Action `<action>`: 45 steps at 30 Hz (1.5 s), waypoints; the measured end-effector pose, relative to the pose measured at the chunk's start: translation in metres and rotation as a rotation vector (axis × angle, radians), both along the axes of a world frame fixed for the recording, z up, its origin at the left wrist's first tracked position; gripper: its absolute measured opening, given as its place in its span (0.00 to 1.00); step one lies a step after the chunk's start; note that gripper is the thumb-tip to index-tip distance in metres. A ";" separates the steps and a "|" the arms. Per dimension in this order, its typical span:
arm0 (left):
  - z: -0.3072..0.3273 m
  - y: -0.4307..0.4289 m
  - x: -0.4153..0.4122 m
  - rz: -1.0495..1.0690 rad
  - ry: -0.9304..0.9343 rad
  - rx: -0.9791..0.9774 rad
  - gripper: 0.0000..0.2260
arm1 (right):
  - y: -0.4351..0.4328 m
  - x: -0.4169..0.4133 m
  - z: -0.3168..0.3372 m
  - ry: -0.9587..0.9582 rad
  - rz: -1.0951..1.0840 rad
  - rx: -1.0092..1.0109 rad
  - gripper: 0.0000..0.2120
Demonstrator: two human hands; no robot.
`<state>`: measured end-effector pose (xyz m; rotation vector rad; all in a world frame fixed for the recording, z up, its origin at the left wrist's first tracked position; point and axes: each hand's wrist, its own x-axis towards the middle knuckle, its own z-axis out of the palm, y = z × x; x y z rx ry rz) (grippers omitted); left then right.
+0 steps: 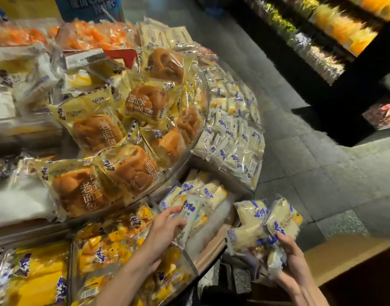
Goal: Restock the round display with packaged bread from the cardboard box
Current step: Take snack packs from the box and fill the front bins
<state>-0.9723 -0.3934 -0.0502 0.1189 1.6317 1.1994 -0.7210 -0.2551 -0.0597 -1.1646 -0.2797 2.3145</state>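
Observation:
The round display (pixel 185 171) is tiered and fills the left of the view, with brown loaves in clear wrappers on its upper level. My left hand (pixel 165 226) holds a small white bread packet (pixel 190 215) over a lower compartment that has a few like packets (pixel 211 193) in it. My right hand (pixel 289 259) grips a bunch of several small white packets (pixel 262 224) just off the display's edge. The cardboard box (pixel 344 259) shows at the lower right as a tan flap; its inside is hidden.
Small white packets (pixel 233 133) crowd the lower tier on the right. Yellow cake packs (pixel 114 250) lie in the front compartments, orange packs (pixel 90 36) at the back. Grey tiled floor (pixel 311 173) lies to the right, with a dark lit shelf unit (pixel 344 40) beyond.

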 end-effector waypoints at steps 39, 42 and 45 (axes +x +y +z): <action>0.002 0.322 -0.002 -0.426 1.451 0.404 0.14 | 0.234 -0.044 -0.019 0.189 0.084 0.030 0.29; -0.001 0.285 0.030 -0.736 1.410 0.510 0.24 | 0.233 -0.052 -0.014 0.258 0.100 0.016 0.26; -0.015 0.267 0.028 -0.938 1.492 0.401 0.31 | 0.230 -0.059 -0.011 0.219 0.112 0.013 0.28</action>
